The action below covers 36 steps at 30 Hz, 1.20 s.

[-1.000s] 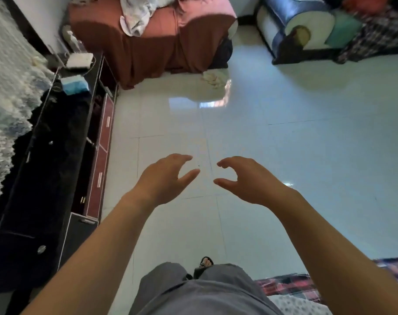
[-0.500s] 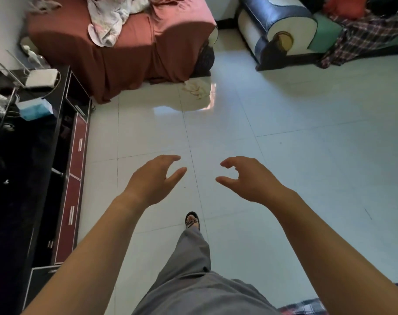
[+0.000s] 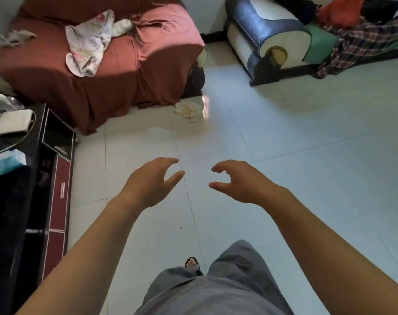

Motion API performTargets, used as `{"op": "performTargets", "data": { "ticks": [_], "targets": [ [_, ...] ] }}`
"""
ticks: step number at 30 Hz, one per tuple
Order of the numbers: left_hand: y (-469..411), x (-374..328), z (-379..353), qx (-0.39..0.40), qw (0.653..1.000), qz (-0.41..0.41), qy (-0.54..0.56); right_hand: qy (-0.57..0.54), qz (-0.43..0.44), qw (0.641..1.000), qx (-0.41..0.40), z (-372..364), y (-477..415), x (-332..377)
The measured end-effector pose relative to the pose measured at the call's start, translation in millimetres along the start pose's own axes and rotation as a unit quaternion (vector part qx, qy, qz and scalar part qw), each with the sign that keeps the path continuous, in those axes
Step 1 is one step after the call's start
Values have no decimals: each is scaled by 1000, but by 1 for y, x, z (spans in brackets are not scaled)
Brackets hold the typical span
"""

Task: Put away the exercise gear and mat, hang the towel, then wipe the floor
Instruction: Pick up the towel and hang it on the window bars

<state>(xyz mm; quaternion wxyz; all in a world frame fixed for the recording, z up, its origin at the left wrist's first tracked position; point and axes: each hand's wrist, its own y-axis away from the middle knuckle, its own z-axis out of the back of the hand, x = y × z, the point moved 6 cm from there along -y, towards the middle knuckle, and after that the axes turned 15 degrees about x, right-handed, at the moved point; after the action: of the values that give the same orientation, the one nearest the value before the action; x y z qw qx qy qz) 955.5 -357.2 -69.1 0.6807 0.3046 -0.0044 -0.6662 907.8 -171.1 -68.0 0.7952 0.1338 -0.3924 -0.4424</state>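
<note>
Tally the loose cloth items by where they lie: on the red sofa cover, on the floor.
On the red sofa cover: 2, a floral cloth and a grey rag
On the floor: 1, a pale crumpled cloth
Total: 3

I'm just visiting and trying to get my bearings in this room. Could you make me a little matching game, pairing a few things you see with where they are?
Things:
1. crumpled pale cloth
2. floral patterned cloth
3. light blue tissue pack
4. plaid blanket

Places:
A. on the black cabinet
B. on the white tiled floor
C. draped over the blue and white sofa
D. on the rust-red covered sofa

Pairs: 1-B, 2-D, 3-A, 4-C
</note>
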Motion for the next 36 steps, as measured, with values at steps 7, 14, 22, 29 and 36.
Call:
{"op": "performTargets", "data": {
  "ticks": [7,14,22,29,36],
  "targets": [
    [-136,-26,38,24,999,-12,-21,-26,0,1000,10,87,-80,-69],
    [-296,-76,99,35,999,-18,-30,-20,-4,1000,-4,228,-157,-138],
    [-405,-80,151,15,1000,23,13,-2,35,999,23,334,-251,-166],
    [-476,-21,186,24,994,79,67,21,59,996,63,398,-364,-157],
    [-608,59,250,27,991,111,73,69,60,992,82,474,-516,-139]
  ]
}}
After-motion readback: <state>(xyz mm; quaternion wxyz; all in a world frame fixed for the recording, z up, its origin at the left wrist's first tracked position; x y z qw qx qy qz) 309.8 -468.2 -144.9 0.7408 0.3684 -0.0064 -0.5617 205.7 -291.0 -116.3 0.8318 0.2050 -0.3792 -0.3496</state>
